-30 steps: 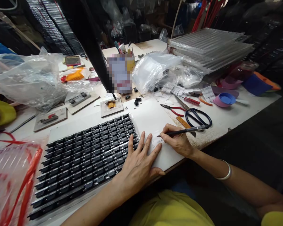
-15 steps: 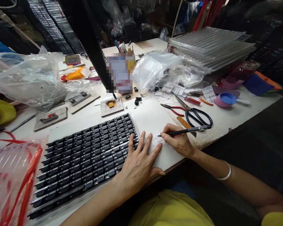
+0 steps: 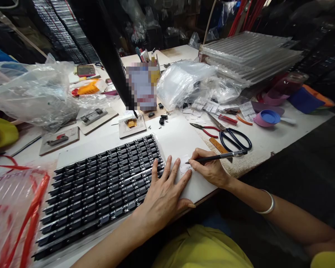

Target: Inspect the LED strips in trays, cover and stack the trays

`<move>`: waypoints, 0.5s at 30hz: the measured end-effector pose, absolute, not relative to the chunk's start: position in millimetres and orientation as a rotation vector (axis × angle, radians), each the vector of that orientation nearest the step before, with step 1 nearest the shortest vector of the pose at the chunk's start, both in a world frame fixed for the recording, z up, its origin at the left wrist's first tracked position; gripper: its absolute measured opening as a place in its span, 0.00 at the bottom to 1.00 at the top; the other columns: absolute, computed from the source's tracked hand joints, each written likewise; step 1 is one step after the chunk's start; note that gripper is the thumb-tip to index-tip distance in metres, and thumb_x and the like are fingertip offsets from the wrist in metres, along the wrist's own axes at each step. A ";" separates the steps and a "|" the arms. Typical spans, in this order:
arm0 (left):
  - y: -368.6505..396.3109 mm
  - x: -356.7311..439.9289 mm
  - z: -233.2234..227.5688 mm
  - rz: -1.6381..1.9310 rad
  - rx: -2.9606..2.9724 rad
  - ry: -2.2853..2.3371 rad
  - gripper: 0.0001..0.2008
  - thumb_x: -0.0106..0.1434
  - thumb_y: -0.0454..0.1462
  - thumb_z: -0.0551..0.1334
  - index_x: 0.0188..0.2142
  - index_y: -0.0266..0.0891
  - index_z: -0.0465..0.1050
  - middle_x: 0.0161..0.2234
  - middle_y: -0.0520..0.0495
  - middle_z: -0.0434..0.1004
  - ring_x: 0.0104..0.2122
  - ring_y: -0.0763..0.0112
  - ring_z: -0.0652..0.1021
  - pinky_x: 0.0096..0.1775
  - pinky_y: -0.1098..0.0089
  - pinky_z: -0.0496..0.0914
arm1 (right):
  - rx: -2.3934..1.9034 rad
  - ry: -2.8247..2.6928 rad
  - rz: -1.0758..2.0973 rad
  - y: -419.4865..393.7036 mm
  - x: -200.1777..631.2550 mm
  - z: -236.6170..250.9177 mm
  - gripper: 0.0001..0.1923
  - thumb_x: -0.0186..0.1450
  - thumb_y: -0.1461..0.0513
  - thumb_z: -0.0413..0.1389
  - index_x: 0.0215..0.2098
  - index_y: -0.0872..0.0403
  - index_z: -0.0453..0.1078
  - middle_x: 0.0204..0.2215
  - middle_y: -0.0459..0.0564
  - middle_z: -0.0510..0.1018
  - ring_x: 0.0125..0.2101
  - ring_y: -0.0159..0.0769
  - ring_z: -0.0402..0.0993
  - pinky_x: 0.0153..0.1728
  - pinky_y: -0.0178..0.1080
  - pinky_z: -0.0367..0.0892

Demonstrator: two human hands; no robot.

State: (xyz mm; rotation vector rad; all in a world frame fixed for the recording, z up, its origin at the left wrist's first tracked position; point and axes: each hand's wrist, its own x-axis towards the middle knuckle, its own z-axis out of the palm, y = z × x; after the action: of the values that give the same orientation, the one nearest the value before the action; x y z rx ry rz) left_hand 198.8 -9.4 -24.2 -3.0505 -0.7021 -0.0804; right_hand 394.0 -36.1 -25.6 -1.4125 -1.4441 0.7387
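Observation:
My right hand point(image 3: 210, 168) is closed around a black pen point(image 3: 222, 156), its tip on a small white paper slip point(image 3: 185, 163) with handwriting on it. Flat on the white tabletop, my left hand point(image 3: 167, 188) lies with its fingers spread, the index finger close to the slip's lower edge. Its other fingertips reach the right edge of a tray of black parts point(image 3: 106, 186) set in many rows. The palm hides part of the tray's lower right corner.
Scissors point(image 3: 234, 139), red-handled pliers point(image 3: 206, 129) and an orange ruler point(image 3: 217, 145) lie beyond my right hand. Clear plastic bags point(image 3: 184, 82) and stacked clear trays point(image 3: 248, 52) stand farther back. A dark post point(image 3: 108, 48) slants down over a wooden block point(image 3: 132, 126).
The pen tip and my right hand have shifted slightly to the left on the slip. My left hand stays in place.

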 end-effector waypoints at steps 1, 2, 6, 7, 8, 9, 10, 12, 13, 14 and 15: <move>-9.4 198.9 -24.2 -0.083 -3.051 -0.704 0.39 0.60 0.59 0.52 0.65 0.48 0.47 0.65 0.35 0.52 0.65 0.42 0.48 0.59 0.36 0.40 | -1.415 -1.444 0.738 -36.2 394.1 -25.6 0.09 0.60 0.64 0.52 0.22 0.54 0.61 0.18 0.40 0.63 0.21 0.27 0.57 0.23 0.33 0.55; -9.4 199.0 -24.2 -0.086 -3.051 -0.706 0.39 0.59 0.59 0.53 0.65 0.48 0.48 0.65 0.35 0.52 0.65 0.42 0.49 0.59 0.36 0.40 | -1.416 -1.445 0.740 -36.3 394.1 -25.7 0.09 0.60 0.64 0.52 0.22 0.54 0.61 0.18 0.40 0.63 0.21 0.27 0.57 0.23 0.33 0.55; -9.7 199.5 -23.3 -0.095 -3.053 -0.714 0.39 0.59 0.59 0.54 0.65 0.48 0.48 0.65 0.36 0.53 0.65 0.43 0.49 0.59 0.36 0.42 | -1.418 -1.455 0.739 -36.8 394.4 -25.8 0.09 0.60 0.64 0.52 0.22 0.54 0.61 0.18 0.41 0.63 0.21 0.27 0.57 0.24 0.34 0.55; -9.7 199.6 -23.1 -0.091 -3.055 -0.716 0.39 0.59 0.59 0.53 0.65 0.48 0.48 0.65 0.36 0.53 0.65 0.43 0.49 0.59 0.36 0.42 | -1.420 -1.458 0.736 -36.8 394.4 -25.7 0.09 0.60 0.64 0.52 0.22 0.54 0.61 0.18 0.41 0.63 0.21 0.27 0.58 0.24 0.34 0.55; -9.7 199.7 -22.9 -0.087 -3.056 -0.718 0.39 0.59 0.59 0.53 0.65 0.48 0.48 0.65 0.36 0.53 0.65 0.43 0.49 0.59 0.36 0.42 | -1.421 -1.460 0.734 -36.7 394.3 -25.6 0.09 0.60 0.64 0.52 0.22 0.54 0.61 0.18 0.41 0.63 0.21 0.27 0.58 0.24 0.34 0.55; -9.6 199.8 -22.7 -0.082 -3.059 -0.721 0.39 0.59 0.59 0.53 0.65 0.48 0.48 0.65 0.36 0.52 0.65 0.43 0.49 0.59 0.36 0.41 | -1.423 -1.462 0.734 -36.5 394.2 -25.6 0.09 0.60 0.64 0.52 0.22 0.54 0.61 0.18 0.41 0.63 0.21 0.27 0.58 0.24 0.34 0.55; -9.6 199.8 -22.6 -0.077 -3.061 -0.723 0.39 0.59 0.59 0.52 0.65 0.48 0.48 0.65 0.36 0.52 0.65 0.43 0.49 0.59 0.36 0.41 | -1.425 -1.463 0.735 -36.4 394.0 -25.6 0.09 0.60 0.64 0.52 0.22 0.54 0.61 0.18 0.41 0.63 0.21 0.27 0.58 0.24 0.33 0.55; -9.5 199.9 -22.5 -0.068 -3.066 -0.722 0.39 0.60 0.59 0.51 0.65 0.48 0.48 0.65 0.36 0.52 0.65 0.43 0.48 0.59 0.36 0.41 | -1.422 -1.474 0.743 -36.0 393.7 -26.1 0.09 0.60 0.64 0.53 0.22 0.54 0.61 0.18 0.41 0.64 0.21 0.27 0.59 0.24 0.33 0.55; -9.5 199.9 -22.3 -0.065 -3.067 -0.723 0.39 0.60 0.59 0.51 0.65 0.47 0.48 0.65 0.36 0.52 0.65 0.42 0.48 0.59 0.36 0.41 | -1.420 -1.481 0.752 -35.9 393.7 -26.6 0.09 0.60 0.64 0.53 0.22 0.54 0.62 0.18 0.41 0.64 0.21 0.27 0.59 0.24 0.33 0.56; -9.5 200.0 -22.1 -0.063 -3.067 -0.723 0.38 0.60 0.59 0.51 0.65 0.47 0.48 0.65 0.35 0.52 0.65 0.42 0.48 0.59 0.36 0.41 | -1.416 -1.492 0.765 -35.9 393.7 -27.2 0.09 0.60 0.64 0.53 0.22 0.54 0.62 0.18 0.41 0.64 0.21 0.27 0.59 0.24 0.33 0.56; -9.4 200.1 -21.7 -0.062 -3.067 -0.724 0.38 0.60 0.59 0.51 0.65 0.47 0.48 0.65 0.35 0.52 0.65 0.42 0.48 0.59 0.36 0.42 | -1.413 -1.507 0.778 -35.9 393.7 -27.8 0.08 0.60 0.65 0.53 0.22 0.54 0.62 0.18 0.41 0.65 0.21 0.27 0.59 0.24 0.33 0.56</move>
State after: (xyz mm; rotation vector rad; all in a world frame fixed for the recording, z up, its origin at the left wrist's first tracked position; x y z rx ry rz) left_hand 200.1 -9.4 -21.7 -3.0672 -0.7238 -0.0618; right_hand 393.7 -35.9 -27.8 -1.4128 -1.5066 0.7784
